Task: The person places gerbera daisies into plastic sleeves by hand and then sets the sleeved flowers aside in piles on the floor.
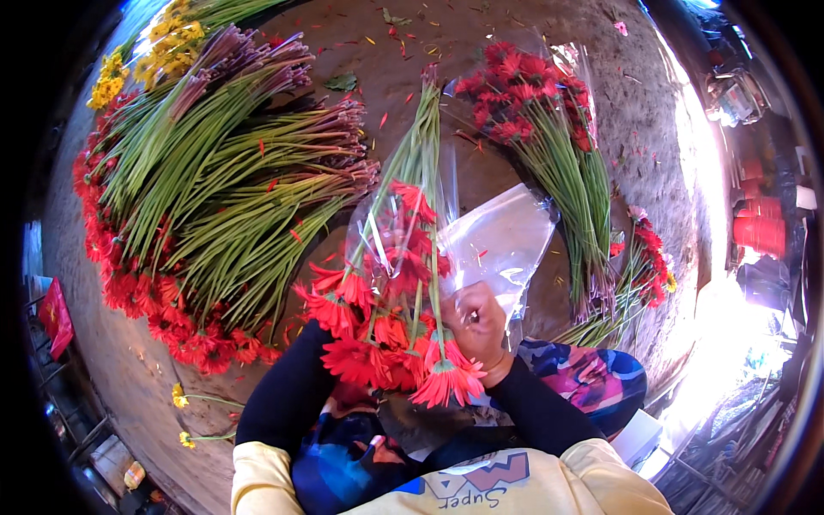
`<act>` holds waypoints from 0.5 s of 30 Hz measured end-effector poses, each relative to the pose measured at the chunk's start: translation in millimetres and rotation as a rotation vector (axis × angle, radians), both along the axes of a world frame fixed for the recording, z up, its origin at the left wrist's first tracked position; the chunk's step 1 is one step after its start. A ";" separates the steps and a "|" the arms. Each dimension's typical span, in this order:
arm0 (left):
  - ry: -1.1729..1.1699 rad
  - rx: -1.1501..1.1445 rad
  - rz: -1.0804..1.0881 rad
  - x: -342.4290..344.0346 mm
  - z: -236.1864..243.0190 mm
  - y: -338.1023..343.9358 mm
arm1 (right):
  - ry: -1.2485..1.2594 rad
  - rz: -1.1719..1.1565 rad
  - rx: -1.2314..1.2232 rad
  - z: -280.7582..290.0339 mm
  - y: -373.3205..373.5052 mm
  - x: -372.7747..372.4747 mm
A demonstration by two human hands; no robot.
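Observation:
A bunch of red gerberas [369, 360] lies across my lap, blooms toward me and long green stems [416, 137] pointing away. Clear plastic wrap [378, 232] covers part of the blooms and stems. My left forearm [287, 382], in a dark sleeve, reaches beneath the blooms; the hand itself is hidden behind them. Just right of the bunch, my right hand [478, 322] is closed with curled fingers, beside one gerbera's stem. What it pinches, if anything, cannot be made out. Flat clear plastic sleeves [502, 236] lie just beyond that hand.
At left, a large heap of red gerberas [206, 197] lies with stems toward the middle; yellow flowers [172, 43] are behind it. Wrapped red bunches [549, 120] lie at right, near loose red flowers [648, 257]. Petals and a leaf [342, 82] dot the brown ground.

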State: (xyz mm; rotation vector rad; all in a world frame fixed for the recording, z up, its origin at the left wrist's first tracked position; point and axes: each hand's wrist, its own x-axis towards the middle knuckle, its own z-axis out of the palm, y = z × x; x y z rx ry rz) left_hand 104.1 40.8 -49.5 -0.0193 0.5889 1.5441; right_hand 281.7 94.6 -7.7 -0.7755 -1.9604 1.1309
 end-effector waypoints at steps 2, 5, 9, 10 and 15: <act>0.050 -0.005 0.042 -4.3 9.4 -6.3 | 0.064 0.059 0.040 7.4 -0.5 -2.7; 0.135 -0.001 0.126 -19.5 31.3 -18.8 | 0.136 -0.061 -0.160 17.4 1.7 -11.0; 0.269 0.023 0.271 -46.6 69.9 -40.8 | 0.319 -0.041 -0.230 55.6 11.7 -34.3; 0.298 0.033 0.307 -52.8 80.7 -47.1 | 0.390 -0.011 -0.253 69.0 13.2 -40.9; 0.380 0.109 0.448 -60.0 135.5 -83.9 | 0.335 -0.043 -0.133 153.5 27.7 -54.0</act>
